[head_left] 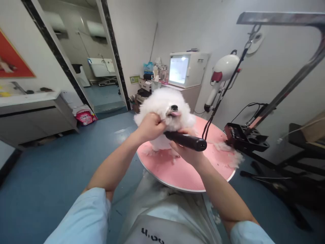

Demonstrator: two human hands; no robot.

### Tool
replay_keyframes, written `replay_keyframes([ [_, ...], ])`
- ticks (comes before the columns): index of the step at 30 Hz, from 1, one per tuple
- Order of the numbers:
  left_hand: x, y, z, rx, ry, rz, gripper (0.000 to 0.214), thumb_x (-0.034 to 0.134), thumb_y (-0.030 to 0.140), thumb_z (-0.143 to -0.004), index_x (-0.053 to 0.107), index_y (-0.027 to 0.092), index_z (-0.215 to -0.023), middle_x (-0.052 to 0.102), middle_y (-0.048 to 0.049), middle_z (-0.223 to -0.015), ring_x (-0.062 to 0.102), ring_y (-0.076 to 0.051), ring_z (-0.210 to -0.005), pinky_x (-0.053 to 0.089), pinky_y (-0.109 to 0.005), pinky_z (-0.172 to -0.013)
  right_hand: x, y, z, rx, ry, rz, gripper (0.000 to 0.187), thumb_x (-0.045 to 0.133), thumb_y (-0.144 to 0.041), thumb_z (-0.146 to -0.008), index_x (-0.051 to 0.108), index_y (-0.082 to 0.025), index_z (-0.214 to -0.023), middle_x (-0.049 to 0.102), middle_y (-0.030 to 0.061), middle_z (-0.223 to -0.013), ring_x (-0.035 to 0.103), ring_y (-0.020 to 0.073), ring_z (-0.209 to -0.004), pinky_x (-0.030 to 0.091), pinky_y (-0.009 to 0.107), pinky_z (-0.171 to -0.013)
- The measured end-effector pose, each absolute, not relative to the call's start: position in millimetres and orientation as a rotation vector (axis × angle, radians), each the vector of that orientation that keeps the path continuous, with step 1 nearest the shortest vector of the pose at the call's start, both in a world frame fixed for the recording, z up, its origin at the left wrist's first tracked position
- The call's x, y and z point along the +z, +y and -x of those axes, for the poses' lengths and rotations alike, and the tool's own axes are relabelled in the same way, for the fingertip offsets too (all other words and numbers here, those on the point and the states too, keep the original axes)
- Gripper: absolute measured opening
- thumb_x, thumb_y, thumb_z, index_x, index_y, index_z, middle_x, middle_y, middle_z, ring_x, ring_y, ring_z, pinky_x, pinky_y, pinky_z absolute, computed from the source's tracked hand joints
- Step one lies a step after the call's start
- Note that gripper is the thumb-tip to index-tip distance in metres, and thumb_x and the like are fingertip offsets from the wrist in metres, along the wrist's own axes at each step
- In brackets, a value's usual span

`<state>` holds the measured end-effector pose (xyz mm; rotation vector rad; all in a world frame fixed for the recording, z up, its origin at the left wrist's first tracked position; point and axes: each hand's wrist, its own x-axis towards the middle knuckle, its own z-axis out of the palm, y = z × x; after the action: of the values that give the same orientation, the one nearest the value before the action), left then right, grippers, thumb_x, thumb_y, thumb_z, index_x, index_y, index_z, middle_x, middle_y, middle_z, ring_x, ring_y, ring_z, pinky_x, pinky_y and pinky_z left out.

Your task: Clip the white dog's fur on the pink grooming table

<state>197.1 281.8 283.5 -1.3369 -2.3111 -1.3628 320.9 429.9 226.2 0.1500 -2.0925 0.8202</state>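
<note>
1. In the head view, the black clippers (186, 140) lay within the right hand (189, 154), just beneath the chin of the white dog (162, 103). Their long axis slanted from the far left, at the fur, to the blunt end at the near right.
2. The right hand was closed around the clippers' body, its palm on the near side and fingers showing beyond. The far-left tip was partly lost against fur, so I could not tell whether it touched.
3. The left hand (151, 126) was curled nearly into a fist on the left of the muzzle, seemingly with cheek fur between thumb and fingers. It was the nearer hand to the cheek; the clippers' tip pointed toward it from the right.
4. The dog was on the round pink table (177, 176), facing the near side; loose fur (235, 157) lay at the table's right.
5. Right of the table, a black tray (237, 139) had several compartments, some with dark contents too unclear to name.
6. Farther back, a white cabinet (196, 71) had a brightly lit door; its contents were indistinct.
</note>
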Motion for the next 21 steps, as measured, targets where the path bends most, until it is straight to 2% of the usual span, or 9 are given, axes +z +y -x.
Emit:
replay_keyframes([
  [3,288.6,289.9,-196.9,-1.313,-2.298,1.403,0.031,0.047,0.020,-0.072,0.030,0.020,-0.046,0.029,0.0036,-0.046,0.030,-0.009,-0.048,0.022,-0.027,-0.049,223.2,435.9,-327.9,0.798,-2.099,-0.220,0.029,0.074,-0.031,-0.079,0.060,-0.023,-0.103,0.072,0.0062,-0.099,0.071,0.0237,-0.094,0.057,0.042,-0.089],
  [6,297.0,299.6,-199.5,-1.343,-2.228,1.502,0.030,0.046,0.021,-0.074,0.033,0.019,-0.047,0.035,0.0028,-0.049,0.035,-0.009,-0.051,0.023,-0.027,-0.051,230.3,441.2,-330.6,0.758,-1.929,-0.288,0.038,0.076,-0.032,-0.079,0.056,-0.023,-0.110,0.070,0.0082,-0.107,0.071,0.0252,-0.098,0.057,0.045,-0.092],
  [10,306.7,315.1,-204.8,-1.383,-2.178,1.537,0.029,0.046,0.023,-0.078,0.038,0.018,-0.050,0.047,0.0009,-0.057,0.039,-0.010,-0.056,0.026,-0.028,-0.054,236.4,440.5,-326.8,0.659,-2.024,-0.176,0.030,0.076,-0.036,-0.079,0.061,-0.022,-0.100,0.069,0.0067,-0.094,0.071,0.0250,-0.086,0.059,0.041,-0.079],
  [13,311.2,328.0,-212.4,-1.387,-2.165,1.585,0.029,0.046,0.024,-0.080,0.044,0.017,-0.052,0.053,-0.0003,-0.061,0.042,-0.010,-0.058,0.028,-0.028,-0.056,230.5,440.6,-334.4,0.721,-2.196,-0.155,0.024,0.075,-0.035,-0.081,0.064,-0.021,-0.099,0.071,0.0058,-0.090,0.071,0.0230,-0.079,0.060,0.036,-0.069],
  [18,318.6,348.8,-233.4,-1.333,-2.205,1.724,0.029,0.047,0.026,-0.083,0.055,0.016,-0.056,0.057,-0.0014,-0.063,0.047,-0.012,-0.060,0.036,-0.028,-0.061,229.6,450.2,-356.8,0.683,-1.813,-0.126,0.039,0.077,-0.038,-0.081,0.058,-0.023,-0.112,0.071,0.0079,-0.102,0.070,0.0268,-0.096,0.057,0.047,-0.091],
  [21,321.2,358.8,-242.0,-1.340,-2.224,1.751,0.029,0.048,0.024,-0.084,0.059,0.015,-0.059,0.059,-0.0017,-0.064,0.049,-0.012,-0.062,0.039,-0.028,-0.063,230.5,453.9,-364.4,0.605,-1.829,-0.036,0.039,0.079,-0.040,-0.079,0.060,-0.022,-0.108,0.070,0.0084,-0.101,0.069,0.0270,-0.095,0.057,0.045,-0.090],
])
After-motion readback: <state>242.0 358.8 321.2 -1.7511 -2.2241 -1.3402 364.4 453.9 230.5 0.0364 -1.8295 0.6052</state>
